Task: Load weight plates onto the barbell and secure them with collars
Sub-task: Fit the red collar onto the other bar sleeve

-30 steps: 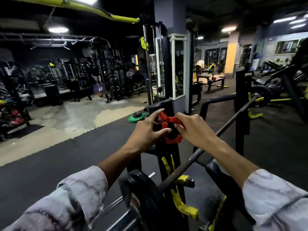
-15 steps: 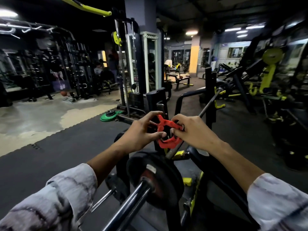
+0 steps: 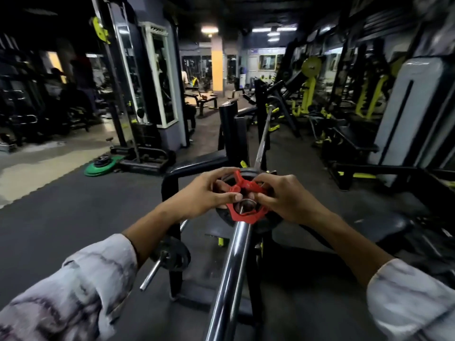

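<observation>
left hand [image 3: 204, 193] and right hand [image 3: 285, 196] pinch the red collar [image 3: 245, 201] around the barbell sleeve [image 3: 234, 262].

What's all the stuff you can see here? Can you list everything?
red collar: one, red, around the barbell sleeve against the plate, held by both hands
barbell: one, shiny steel, runs from bottom centre away into the rack
loaded plate: one, black, on the barbell behind the collar
small plate: one, black, on a steel peg low on the rack, left of the bar
rack: one, black frame with yellow hooks
floor plates: a small pile, green and black, on the floor at left
machines: several, black and yellow, right side
left hand: gripping the collar
right hand: gripping the collar
</observation>
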